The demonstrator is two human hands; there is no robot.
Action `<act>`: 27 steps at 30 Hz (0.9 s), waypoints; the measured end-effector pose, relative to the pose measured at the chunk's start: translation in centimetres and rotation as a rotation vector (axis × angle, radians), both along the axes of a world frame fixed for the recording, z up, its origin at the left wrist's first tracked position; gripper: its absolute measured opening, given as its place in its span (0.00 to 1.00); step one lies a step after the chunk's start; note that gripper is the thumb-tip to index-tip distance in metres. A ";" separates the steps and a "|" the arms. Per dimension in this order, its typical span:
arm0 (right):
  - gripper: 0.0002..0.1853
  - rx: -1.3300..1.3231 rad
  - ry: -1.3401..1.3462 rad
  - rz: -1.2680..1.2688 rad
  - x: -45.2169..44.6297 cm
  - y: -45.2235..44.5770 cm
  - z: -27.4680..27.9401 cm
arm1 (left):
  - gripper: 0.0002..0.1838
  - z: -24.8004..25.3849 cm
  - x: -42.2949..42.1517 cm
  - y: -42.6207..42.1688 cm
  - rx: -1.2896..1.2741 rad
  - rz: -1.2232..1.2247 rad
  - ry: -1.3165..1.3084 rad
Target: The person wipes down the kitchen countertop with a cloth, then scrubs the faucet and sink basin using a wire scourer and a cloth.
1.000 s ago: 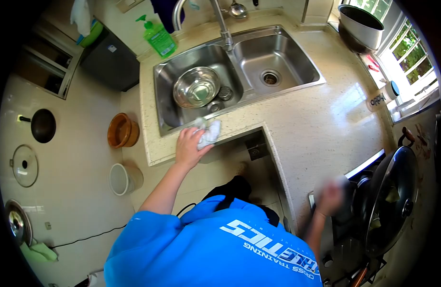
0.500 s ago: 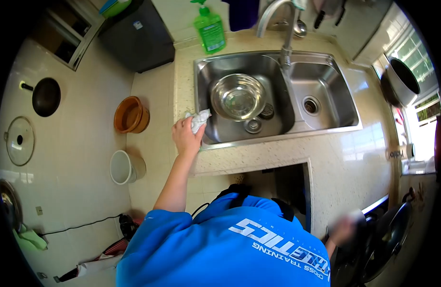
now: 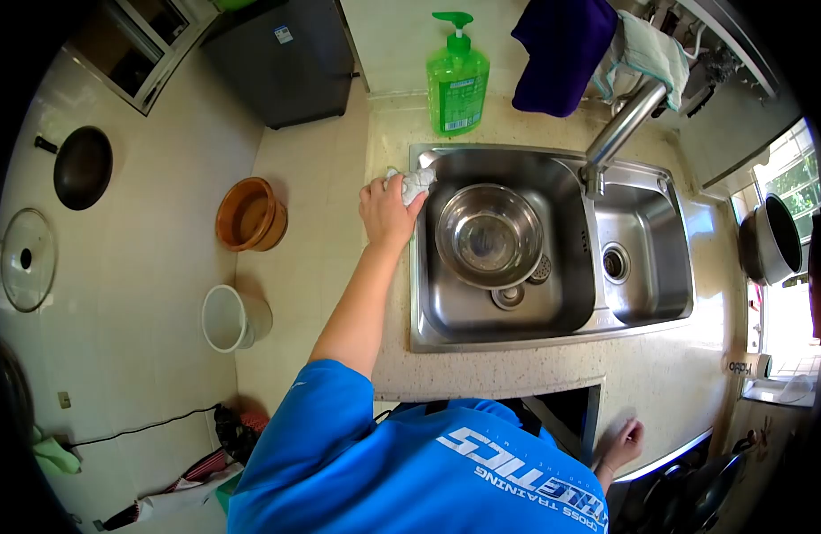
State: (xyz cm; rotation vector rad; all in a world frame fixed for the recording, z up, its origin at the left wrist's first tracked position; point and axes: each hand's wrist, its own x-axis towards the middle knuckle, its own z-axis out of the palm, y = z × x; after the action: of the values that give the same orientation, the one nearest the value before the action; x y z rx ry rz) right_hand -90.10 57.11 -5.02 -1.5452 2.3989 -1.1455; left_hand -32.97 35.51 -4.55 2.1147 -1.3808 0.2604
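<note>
My left hand [image 3: 390,212] presses a crumpled white cloth [image 3: 414,184] onto the counter at the left rim of the double steel sink [image 3: 508,344]. A steel bowl [image 3: 489,237] lies in the left basin, beside the drain parts. My right hand [image 3: 624,445], fingers curled in with nothing visible in them, rests near the counter's front edge at the lower right. Behind the sink's left corner stands a green soap bottle [image 3: 457,80].
The faucet [image 3: 626,129] rises behind the sink, near a purple cloth [image 3: 563,53]. A brown pot [image 3: 251,214] and a white bin [image 3: 236,319] stand on the floor at left. A dark wok [image 3: 708,489] is at lower right.
My left hand has moved with the cloth from the front counter edge along the sink's left side toward the back. My right hand has come away from the stove area. The view has shifted.
</note>
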 end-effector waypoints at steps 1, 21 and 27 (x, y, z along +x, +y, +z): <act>0.12 0.068 -0.013 0.050 1.9 -1.5 0.8 | 0.27 0.0 0.4 -1.0 0.028 0.010 0.020; 0.13 0.004 0.229 0.426 15.1 -17.5 0.4 | 0.27 0.1 7.8 -16.3 0.122 0.055 -0.053; 0.12 -0.004 0.195 0.422 15.2 -17.5 0.5 | 0.27 1.5 6.3 -13.2 0.124 0.014 0.000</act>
State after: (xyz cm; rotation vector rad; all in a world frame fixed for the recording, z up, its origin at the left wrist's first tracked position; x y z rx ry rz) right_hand -74.95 39.65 -4.53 -2.1162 2.0177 -0.9481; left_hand -26.62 22.29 -3.02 2.2254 -1.4158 0.1846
